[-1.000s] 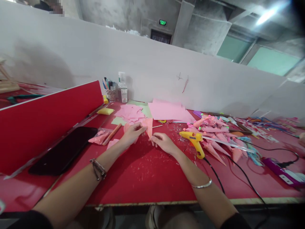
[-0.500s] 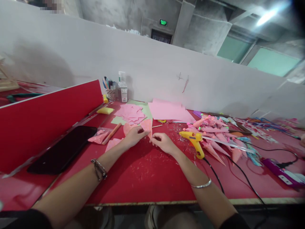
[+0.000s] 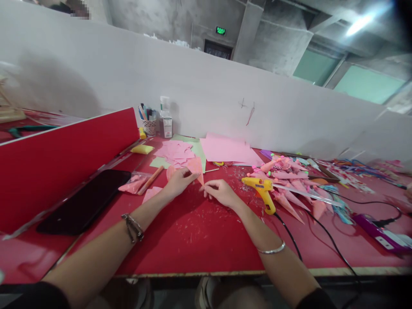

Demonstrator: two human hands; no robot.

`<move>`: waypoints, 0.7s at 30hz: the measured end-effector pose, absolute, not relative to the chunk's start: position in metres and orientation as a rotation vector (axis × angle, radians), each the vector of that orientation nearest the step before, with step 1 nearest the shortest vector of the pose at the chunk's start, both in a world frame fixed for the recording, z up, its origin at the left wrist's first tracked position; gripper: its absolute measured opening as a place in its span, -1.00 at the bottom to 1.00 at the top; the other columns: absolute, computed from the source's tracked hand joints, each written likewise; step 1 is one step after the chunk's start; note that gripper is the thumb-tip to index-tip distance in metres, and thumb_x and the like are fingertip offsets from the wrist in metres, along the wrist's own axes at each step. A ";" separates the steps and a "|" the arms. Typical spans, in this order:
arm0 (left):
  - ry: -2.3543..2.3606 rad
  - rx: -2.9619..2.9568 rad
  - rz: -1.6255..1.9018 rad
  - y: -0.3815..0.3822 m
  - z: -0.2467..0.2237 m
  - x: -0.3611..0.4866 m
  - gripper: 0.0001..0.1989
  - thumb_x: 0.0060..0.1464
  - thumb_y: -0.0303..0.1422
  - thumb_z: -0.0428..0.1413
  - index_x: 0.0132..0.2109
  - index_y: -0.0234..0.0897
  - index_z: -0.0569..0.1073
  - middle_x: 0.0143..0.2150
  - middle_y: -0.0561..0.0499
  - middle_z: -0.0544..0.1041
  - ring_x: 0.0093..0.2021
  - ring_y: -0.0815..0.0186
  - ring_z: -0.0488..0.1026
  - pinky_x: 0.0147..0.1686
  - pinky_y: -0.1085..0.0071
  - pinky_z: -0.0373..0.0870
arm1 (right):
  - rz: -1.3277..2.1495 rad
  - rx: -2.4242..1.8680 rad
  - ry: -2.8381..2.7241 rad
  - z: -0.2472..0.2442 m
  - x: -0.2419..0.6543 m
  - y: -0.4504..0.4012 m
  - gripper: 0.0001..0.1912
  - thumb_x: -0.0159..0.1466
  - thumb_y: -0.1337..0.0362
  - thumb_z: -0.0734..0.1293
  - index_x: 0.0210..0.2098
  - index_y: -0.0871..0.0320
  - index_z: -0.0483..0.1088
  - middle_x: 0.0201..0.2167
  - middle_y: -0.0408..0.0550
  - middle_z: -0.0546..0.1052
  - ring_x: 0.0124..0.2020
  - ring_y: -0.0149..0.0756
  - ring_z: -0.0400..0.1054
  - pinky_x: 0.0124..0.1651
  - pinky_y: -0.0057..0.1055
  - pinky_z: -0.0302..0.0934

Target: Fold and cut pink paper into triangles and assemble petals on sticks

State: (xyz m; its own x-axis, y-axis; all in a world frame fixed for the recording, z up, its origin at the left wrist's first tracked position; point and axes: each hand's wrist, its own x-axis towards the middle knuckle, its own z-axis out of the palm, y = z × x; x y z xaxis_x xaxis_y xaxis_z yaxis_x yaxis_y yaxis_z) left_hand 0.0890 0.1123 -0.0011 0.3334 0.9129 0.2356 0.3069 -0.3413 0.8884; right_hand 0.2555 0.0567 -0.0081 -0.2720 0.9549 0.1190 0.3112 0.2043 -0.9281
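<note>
My left hand is closed on a salmon-pink paper piece, thumb and fingers pinching its side. The paper tapers to a point at the bottom, and part of it is behind my fingers. At that lower tip, my right hand pinches the paper between thumb and forefinger, its other fingers curled loosely. Just behind my left hand lies another salmon paper piece, partly covered. Pink cut paper pieces are heaped beyond it. To the right of my right hand rests a yellow glue gun with a clear glue stick in its back.
Several pink paper cones are piled at the right, near a purple power strip and black cords. Pink sheets lie at the back. On the left are a black flat object, a wooden stick and a red divider.
The paper has shifted slightly left and turned, now showing a narrower pointed lower end. Both hands moved a little left with it, and my right fingers spread slightly.
</note>
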 end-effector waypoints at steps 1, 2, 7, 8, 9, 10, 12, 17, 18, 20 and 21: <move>1.094 1.816 1.018 0.112 0.000 0.088 -0.71 -0.08 -0.18 0.02 -0.59 -0.30 0.28 -0.63 0.11 0.30 -0.58 0.43 0.20 -0.55 0.48 0.10 | 1.062 -1.196 -1.702 -0.007 0.256 0.057 -0.76 0.17 0.22 0.17 -0.39 0.22 0.39 -0.57 -0.16 0.40 -0.61 -0.51 0.19 -0.50 -0.52 0.09; 1.108 1.803 1.037 0.112 0.000 0.088 -0.71 -0.08 -0.18 0.02 -0.58 -0.29 0.28 -0.62 0.11 0.30 -0.57 0.43 0.21 -0.54 0.48 0.11 | 1.030 -1.202 -1.667 -0.007 0.257 0.058 -0.76 0.18 0.21 0.15 -0.38 0.22 0.39 -0.55 -0.15 0.41 -0.61 -0.51 0.20 -0.50 -0.51 0.09; 1.158 1.787 1.057 0.111 0.004 0.088 -0.72 -0.10 -0.22 0.06 -0.62 -0.28 0.25 -0.67 0.12 0.29 -0.61 0.44 0.20 -0.57 0.49 0.10 | 0.881 -1.247 -1.549 -0.013 0.260 0.064 -0.81 0.19 0.24 0.12 -0.47 0.18 0.25 -0.61 -0.22 0.32 -0.64 -0.52 0.17 -0.56 -0.55 0.04; 1.162 1.789 1.051 0.111 0.005 0.089 -0.72 -0.10 -0.23 0.06 -0.62 -0.28 0.26 -0.68 0.13 0.29 -0.61 0.44 0.20 -0.58 0.49 0.09 | 0.875 -1.247 -1.550 -0.015 0.260 0.065 -0.82 0.20 0.25 0.11 -0.48 0.16 0.22 -0.62 -0.23 0.30 -0.65 -0.52 0.15 -0.57 -0.55 0.02; 1.165 1.791 1.046 0.110 0.005 0.089 -0.73 -0.10 -0.23 0.06 -0.62 -0.28 0.26 -0.68 0.13 0.29 -0.62 0.45 0.19 -0.58 0.49 0.09 | 0.872 -1.246 -1.555 -0.016 0.259 0.065 -0.82 0.21 0.25 0.09 -0.48 0.16 0.20 -0.62 -0.24 0.29 -0.66 -0.52 0.15 -0.57 -0.55 0.02; 1.167 1.792 1.043 0.110 0.005 0.089 -0.73 -0.10 -0.23 0.05 -0.62 -0.28 0.26 -0.68 0.13 0.29 -0.62 0.45 0.19 -0.58 0.49 0.09 | 0.869 -1.245 -1.559 -0.017 0.259 0.065 -0.83 0.21 0.26 0.09 -0.47 0.15 0.18 -0.62 -0.25 0.28 -0.66 -0.53 0.14 -0.57 -0.56 0.02; 1.167 1.796 1.038 0.109 0.005 0.089 -0.72 -0.09 -0.23 0.05 -0.62 -0.29 0.26 -0.68 0.14 0.29 -0.62 0.45 0.19 -0.58 0.50 0.09 | 0.866 -1.248 -1.571 -0.018 0.258 0.064 -0.86 0.21 0.27 0.09 -0.44 0.14 0.17 -0.62 -0.27 0.28 -0.66 -0.53 0.14 -0.56 -0.56 0.01; 1.122 1.816 1.000 0.110 0.002 0.089 -0.71 -0.07 -0.20 0.02 -0.58 -0.30 0.29 -0.65 0.13 0.31 -0.61 0.45 0.20 -0.58 0.50 0.09 | 0.867 -1.254 -1.629 -0.014 0.254 0.060 -0.76 0.25 0.24 0.06 -0.53 0.14 0.14 -0.71 -0.29 0.23 -0.70 -0.53 0.07 -0.58 -0.56 -0.03; 1.105 1.823 0.987 0.110 0.001 0.090 -0.71 -0.06 -0.19 0.02 -0.58 -0.31 0.29 -0.65 0.13 0.32 -0.62 0.45 0.20 -0.58 0.50 0.09 | 0.859 -1.254 -1.632 -0.013 0.254 0.059 -0.71 0.26 0.23 0.05 -0.56 0.14 0.12 -0.72 -0.29 0.22 -0.70 -0.53 0.06 -0.58 -0.56 -0.03; 1.065 1.840 0.961 0.111 0.000 0.090 -0.70 -0.06 -0.20 0.02 -0.59 -0.31 0.30 -0.66 0.13 0.31 -0.62 0.46 0.20 -0.58 0.50 0.09 | 0.843 -1.255 -1.633 -0.011 0.252 0.057 -0.66 0.28 0.19 0.04 -0.59 0.14 0.11 -0.72 -0.28 0.21 -0.69 -0.53 0.07 -0.57 -0.56 -0.02; 1.044 1.849 0.949 0.110 0.000 0.091 -0.70 -0.06 -0.21 0.02 -0.60 -0.31 0.30 -0.66 0.12 0.31 -0.61 0.46 0.20 -0.57 0.50 0.10 | 0.849 -1.251 -1.642 -0.010 0.251 0.056 -0.66 0.28 0.18 0.04 -0.59 0.15 0.12 -0.71 -0.27 0.22 -0.68 -0.53 0.08 -0.57 -0.56 -0.02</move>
